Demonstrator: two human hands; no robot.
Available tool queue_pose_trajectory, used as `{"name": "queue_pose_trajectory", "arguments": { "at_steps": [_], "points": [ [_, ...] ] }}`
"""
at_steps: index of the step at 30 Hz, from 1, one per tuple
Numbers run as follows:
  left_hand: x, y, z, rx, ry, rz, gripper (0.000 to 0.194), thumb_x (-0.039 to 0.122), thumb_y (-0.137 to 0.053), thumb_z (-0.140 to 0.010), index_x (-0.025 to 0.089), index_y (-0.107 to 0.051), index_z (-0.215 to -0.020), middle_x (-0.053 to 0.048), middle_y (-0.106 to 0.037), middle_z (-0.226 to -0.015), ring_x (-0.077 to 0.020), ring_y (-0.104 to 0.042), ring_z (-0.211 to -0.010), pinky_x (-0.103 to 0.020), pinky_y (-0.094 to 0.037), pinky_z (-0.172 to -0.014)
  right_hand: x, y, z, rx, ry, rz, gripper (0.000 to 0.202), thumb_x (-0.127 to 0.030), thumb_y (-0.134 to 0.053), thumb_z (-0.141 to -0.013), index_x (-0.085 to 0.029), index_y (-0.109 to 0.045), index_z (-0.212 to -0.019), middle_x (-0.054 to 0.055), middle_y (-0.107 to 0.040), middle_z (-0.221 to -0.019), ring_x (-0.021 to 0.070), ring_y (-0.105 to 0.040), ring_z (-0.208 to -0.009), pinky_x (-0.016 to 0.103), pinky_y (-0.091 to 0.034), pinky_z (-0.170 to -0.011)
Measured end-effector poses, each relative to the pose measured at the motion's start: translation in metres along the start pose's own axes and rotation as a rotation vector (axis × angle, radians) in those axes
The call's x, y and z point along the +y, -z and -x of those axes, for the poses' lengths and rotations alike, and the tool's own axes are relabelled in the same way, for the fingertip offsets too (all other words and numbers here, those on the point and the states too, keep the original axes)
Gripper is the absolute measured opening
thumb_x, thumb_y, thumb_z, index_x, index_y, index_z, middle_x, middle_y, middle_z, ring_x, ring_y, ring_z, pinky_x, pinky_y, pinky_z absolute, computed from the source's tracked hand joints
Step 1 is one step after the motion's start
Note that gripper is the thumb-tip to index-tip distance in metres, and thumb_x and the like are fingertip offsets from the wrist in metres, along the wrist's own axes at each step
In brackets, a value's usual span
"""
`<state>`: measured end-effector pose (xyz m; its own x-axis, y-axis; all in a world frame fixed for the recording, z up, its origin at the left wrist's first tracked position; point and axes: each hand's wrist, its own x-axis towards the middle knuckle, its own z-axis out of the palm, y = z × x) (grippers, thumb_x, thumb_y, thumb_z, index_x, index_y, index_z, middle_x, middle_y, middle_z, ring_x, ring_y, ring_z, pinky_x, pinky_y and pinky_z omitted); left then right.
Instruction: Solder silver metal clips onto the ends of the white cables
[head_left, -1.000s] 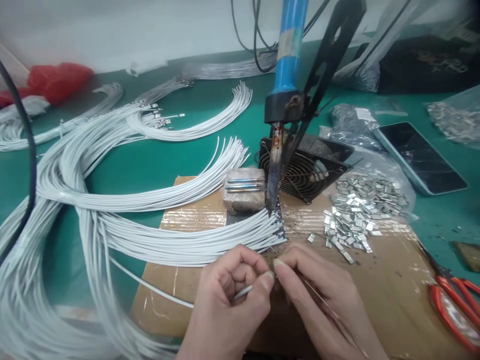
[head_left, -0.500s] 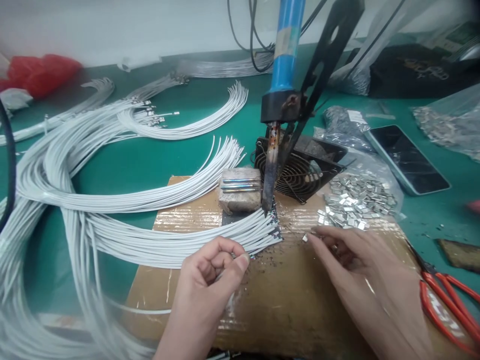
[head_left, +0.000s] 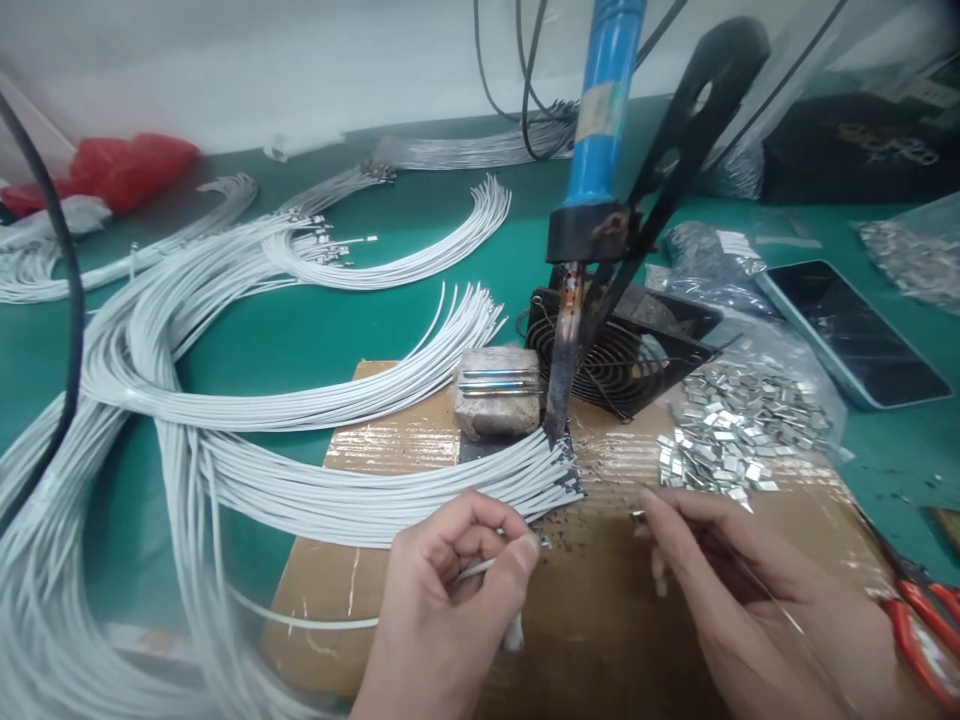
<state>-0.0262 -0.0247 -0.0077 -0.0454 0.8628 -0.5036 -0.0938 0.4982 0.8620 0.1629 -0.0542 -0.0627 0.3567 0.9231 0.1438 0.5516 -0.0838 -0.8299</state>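
My left hand [head_left: 465, 590] is closed in a pinch on a white cable [head_left: 478, 568], whose end pokes out at the fingertips. Right of it, my right hand [head_left: 742, 590] pinches a small metal piece [head_left: 638, 514] between thumb and forefinger; a thin wire [head_left: 787, 615] runs across this hand. Just beyond my left hand lies a bundle of white cables [head_left: 360, 490] on brown cardboard [head_left: 592, 620]. The tip of a blue-handled soldering iron [head_left: 559, 390] points down at the bundle's ends. A pile of metal pieces [head_left: 727, 425] lies beyond my right hand.
A worn block [head_left: 497, 400] and a black fan [head_left: 619, 360] stand near the iron. A phone [head_left: 855, 330] and plastic bags lie at the right. Red-handled scissors [head_left: 922, 620] are at the right edge. More white cable bundles [head_left: 150, 330] fill the left, with a red bag [head_left: 135, 170] behind.
The view has shifted, so the surroundings appear farther right and slightly lower. My right hand has drawn back a little from the metal pile, and more of the cable shows in my left hand.
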Motion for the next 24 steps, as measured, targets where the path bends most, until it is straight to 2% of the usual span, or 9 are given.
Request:
{"name": "queue_pose_trajectory", "arguments": {
  "at_steps": [3, 5, 8, 11, 13, 17, 24],
  "points": [
    [0.002, -0.003, 0.002, -0.003, 0.003, 0.017, 0.017, 0.025, -0.083, -0.068, 0.015, -0.069, -0.065, 0.005, -0.057, -0.050, -0.0062, -0.049, -0.043, -0.016, -0.038, -0.046, -0.022, -0.005, 0.004, -0.090, -0.107, -0.160, 0.023, -0.044, -0.071, -0.092, -0.023, -0.079, -0.094, 0.001, -0.073, -0.065, 0.0181, -0.073, -0.057, 0.020, -0.059, -0.053],
    [0.002, -0.003, 0.001, -0.007, 0.002, 0.012, 0.016, 0.024, -0.083, -0.067, 0.015, -0.070, -0.065, 0.004, -0.058, -0.051, -0.0067, -0.050, -0.048, -0.015, -0.040, -0.050, -0.036, -0.008, 0.005, -0.105, -0.194, -0.243, 0.023, -0.045, -0.075, -0.088, -0.022, -0.081, -0.088, 0.000, -0.071, -0.060, 0.0171, -0.071, -0.053, 0.018, -0.058, -0.050],
    [0.002, -0.001, 0.001, -0.011, 0.002, -0.027, 0.015, 0.022, -0.083, -0.066, 0.014, -0.071, -0.065, 0.002, -0.061, -0.055, -0.0064, -0.045, -0.051, -0.015, -0.036, -0.051, -0.046, -0.013, 0.007, -0.156, -0.253, -0.327, 0.022, -0.044, -0.079, -0.085, -0.023, -0.082, -0.081, 0.000, -0.069, -0.057, 0.0160, -0.068, -0.048, 0.017, -0.056, -0.045],
    [0.003, 0.001, 0.001, -0.021, -0.029, -0.066, 0.014, 0.021, -0.083, -0.067, 0.016, -0.070, -0.064, -0.003, -0.068, -0.070, -0.0077, -0.045, -0.056, -0.017, -0.028, -0.048, -0.046, -0.016, 0.006, -0.186, -0.175, -0.392, 0.013, -0.037, -0.080, -0.086, -0.025, -0.084, -0.081, 0.000, -0.074, -0.064, 0.0155, -0.071, -0.054, 0.015, -0.056, -0.048],
    [0.003, 0.001, 0.001, -0.040, -0.045, -0.073, 0.014, 0.021, -0.081, -0.068, 0.017, -0.069, -0.063, -0.005, -0.071, -0.075, -0.0098, -0.048, -0.058, -0.019, -0.028, -0.048, -0.045, -0.017, 0.004, -0.171, -0.109, -0.403, 0.008, -0.032, -0.079, -0.087, -0.028, -0.084, -0.081, -0.001, -0.078, -0.070, 0.0141, -0.074, -0.059, 0.012, -0.057, -0.053],
    [0.005, 0.000, 0.001, -0.072, -0.060, -0.070, 0.016, 0.021, -0.080, -0.071, 0.018, -0.067, -0.062, -0.004, -0.071, -0.071, -0.0106, -0.050, -0.056, -0.021, -0.034, -0.050, -0.046, -0.020, 0.000, -0.153, -0.048, -0.380, 0.010, -0.026, -0.079, -0.086, -0.031, -0.084, -0.079, -0.004, -0.080, -0.074, 0.0119, -0.074, -0.060, 0.010, -0.056, -0.055],
    [0.007, -0.002, 0.001, -0.065, -0.037, -0.076, 0.018, 0.021, -0.080, -0.072, 0.016, -0.067, -0.061, -0.001, -0.070, -0.070, -0.0070, -0.048, -0.053, -0.019, -0.031, -0.050, -0.044, -0.019, 0.003, -0.175, -0.063, -0.412, 0.010, -0.026, -0.080, -0.086, -0.034, -0.083, -0.080, -0.006, -0.081, -0.076, 0.0113, -0.074, -0.061, 0.010, -0.056, -0.056]
  ]
}}
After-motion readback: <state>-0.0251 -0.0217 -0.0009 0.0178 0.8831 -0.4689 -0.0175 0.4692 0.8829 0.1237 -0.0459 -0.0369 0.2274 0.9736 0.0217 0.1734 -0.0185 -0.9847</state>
